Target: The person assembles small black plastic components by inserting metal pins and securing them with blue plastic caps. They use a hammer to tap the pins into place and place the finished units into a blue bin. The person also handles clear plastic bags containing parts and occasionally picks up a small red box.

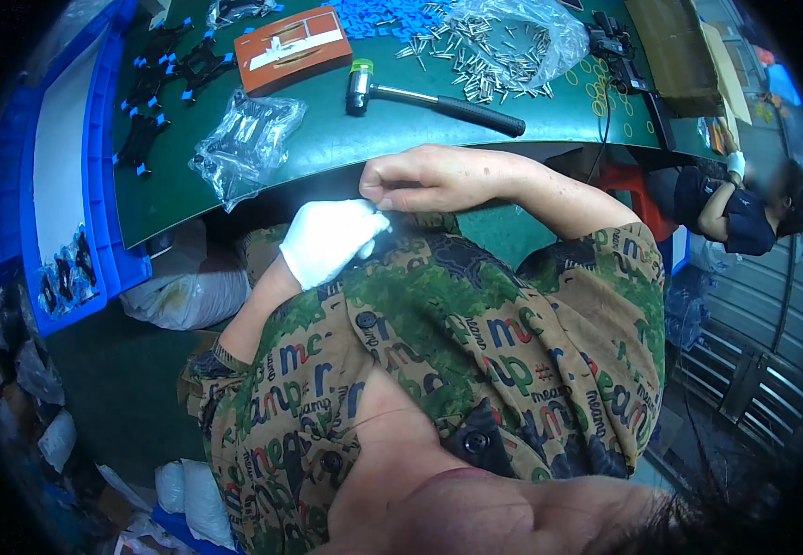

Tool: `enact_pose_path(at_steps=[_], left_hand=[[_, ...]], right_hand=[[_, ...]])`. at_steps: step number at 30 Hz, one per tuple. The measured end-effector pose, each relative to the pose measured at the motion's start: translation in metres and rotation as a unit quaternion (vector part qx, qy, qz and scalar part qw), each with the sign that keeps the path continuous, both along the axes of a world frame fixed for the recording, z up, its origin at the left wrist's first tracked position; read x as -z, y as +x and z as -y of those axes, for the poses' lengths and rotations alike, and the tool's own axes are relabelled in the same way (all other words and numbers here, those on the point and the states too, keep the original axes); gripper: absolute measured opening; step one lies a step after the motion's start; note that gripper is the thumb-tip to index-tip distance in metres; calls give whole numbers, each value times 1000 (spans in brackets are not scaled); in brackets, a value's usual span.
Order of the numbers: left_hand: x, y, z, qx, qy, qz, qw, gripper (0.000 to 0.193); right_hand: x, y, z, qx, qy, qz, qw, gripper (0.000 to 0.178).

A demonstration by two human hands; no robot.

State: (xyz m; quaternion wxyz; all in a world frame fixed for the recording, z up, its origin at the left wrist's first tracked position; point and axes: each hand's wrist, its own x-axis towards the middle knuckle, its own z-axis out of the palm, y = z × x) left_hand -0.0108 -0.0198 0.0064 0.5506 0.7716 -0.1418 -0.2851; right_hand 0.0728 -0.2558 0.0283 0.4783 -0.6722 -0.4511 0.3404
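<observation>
My left hand [330, 242] wears a white glove and is held in front of my chest, just below the front edge of the green table [549, 125], its fingers bunched together. My bare right hand [424, 179] lies over it and pinches the white glove's fingertips [373, 222] between thumb and forefinger. Nearest on the table are a hammer [438, 100] with a black handle and a green-capped head, and a clear plastic bag [246, 141] of black parts.
An orange-brown box [292, 48], black parts with blue tips [165, 74], small blue pieces [383, 18], a heap of metal pins [484, 55] and yellow rings [605, 88] lie further back. A blue bin [68, 157] stands left. Another person [743, 208] sits at right.
</observation>
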Motion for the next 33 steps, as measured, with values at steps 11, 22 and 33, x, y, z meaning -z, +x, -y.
enact_pose_path(at_steps=[11, 22, 33], left_hand=[[-1, -2, 1, 37, 40, 25, 998, 25], [8, -2, 1, 3, 32, -99, 995, 23], [0, 5, -7, 19, -56, -167, 984, 33]], right_hand=[[-7, -4, -1, -38, -48, -17, 998, 17], [3, 13, -11, -135, -14, -30, 990, 16], [39, 17, -20, -129, -84, -315, 937, 54]])
